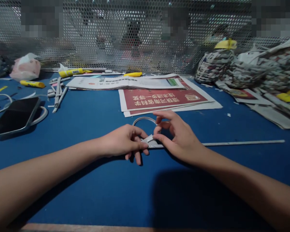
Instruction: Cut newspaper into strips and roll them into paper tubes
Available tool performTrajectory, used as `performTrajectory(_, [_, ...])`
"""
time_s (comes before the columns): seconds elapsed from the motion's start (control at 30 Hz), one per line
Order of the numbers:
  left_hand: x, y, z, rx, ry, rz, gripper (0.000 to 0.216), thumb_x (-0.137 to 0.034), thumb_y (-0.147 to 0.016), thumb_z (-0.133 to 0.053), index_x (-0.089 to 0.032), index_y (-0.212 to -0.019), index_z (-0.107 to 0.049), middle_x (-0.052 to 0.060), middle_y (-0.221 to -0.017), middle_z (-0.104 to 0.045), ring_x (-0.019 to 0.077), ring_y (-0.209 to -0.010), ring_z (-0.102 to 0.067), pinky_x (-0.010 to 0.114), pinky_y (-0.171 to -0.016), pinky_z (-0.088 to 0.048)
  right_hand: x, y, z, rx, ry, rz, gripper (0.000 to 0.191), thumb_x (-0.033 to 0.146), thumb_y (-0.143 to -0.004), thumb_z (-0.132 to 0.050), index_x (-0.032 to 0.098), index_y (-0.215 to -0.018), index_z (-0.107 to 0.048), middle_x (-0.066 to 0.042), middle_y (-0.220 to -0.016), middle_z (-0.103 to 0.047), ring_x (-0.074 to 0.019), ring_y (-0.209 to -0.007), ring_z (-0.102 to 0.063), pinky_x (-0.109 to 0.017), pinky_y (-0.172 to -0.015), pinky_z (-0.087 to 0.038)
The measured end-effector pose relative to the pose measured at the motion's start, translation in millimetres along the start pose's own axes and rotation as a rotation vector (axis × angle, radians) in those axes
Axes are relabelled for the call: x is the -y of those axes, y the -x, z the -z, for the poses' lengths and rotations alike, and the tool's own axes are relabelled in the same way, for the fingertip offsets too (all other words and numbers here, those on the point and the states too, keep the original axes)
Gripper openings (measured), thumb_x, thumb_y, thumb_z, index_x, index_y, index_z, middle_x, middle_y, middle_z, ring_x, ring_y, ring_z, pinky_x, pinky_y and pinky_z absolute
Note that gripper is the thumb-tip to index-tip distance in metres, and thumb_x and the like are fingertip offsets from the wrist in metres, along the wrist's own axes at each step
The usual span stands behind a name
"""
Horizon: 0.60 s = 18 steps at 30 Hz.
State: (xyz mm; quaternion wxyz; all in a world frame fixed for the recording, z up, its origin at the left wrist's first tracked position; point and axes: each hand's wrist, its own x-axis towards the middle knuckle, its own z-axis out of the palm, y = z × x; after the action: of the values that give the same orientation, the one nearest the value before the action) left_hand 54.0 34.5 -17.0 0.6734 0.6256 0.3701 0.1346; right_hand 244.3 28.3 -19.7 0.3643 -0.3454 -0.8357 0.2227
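Note:
Near the middle of the blue table, my left hand (128, 141) pinches a small folded white paper piece (150, 140) between thumb and fingers, its other fingers loosely spread below. From the right, my right hand (177, 137) has its thumb and fingertips closed at the upper edge of the same piece, index finger raised. A thin paper strip bends into a loop (145, 118) just behind my hands. Extending rightward from under my right hand is a long, thin, white paper rod (244, 142), lying nearly level on the table. My fingers partly cover where these parts meet.
Newspapers (125, 82) with a red printed sheet (157, 99) lie beyond my hands. A phone (15, 115) and short paper rolls (58, 93) are at left, near yellow glue sticks (32, 84). Woven paper baskets (214, 66) stand at right against a perforated metal screen (145, 48).

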Motion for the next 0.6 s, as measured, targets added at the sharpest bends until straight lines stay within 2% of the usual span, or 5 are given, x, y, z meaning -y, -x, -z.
performTrajectory(0.3, [-0.8,1.2,-0.3,0.003,-0.012,-0.011,0.015,-0.024,-0.083,-0.054,-0.013,-0.092,-0.053,0.004,-0.077,-0.066,0.0104,-0.051,-0.063,0.013,-0.034,-0.036,3.3,-3.4,-0.1,0.0,0.053,0.009,0.046,0.009,-0.078,-0.052,0.026,-0.118,-0.038,-0.003,-0.098,-0.048,-0.0096,-0.072,-0.056,-0.027,-0.064,-0.048])
performTrajectory(0.6, [-0.7,0.6,-0.3,-0.006,-0.007,-0.009,0.015,-0.024,-0.082,-0.056,-0.013,-0.092,-0.054,0.003,-0.075,-0.066,0.0103,-0.05,-0.063,0.013,-0.034,-0.036,0.0,-2.5,3.5,-0.016,0.045,0.046,0.05,0.007,-0.078,-0.051,0.029,-0.121,-0.038,-0.001,-0.098,-0.045,-0.0092,-0.075,-0.055,-0.027,-0.069,-0.048])
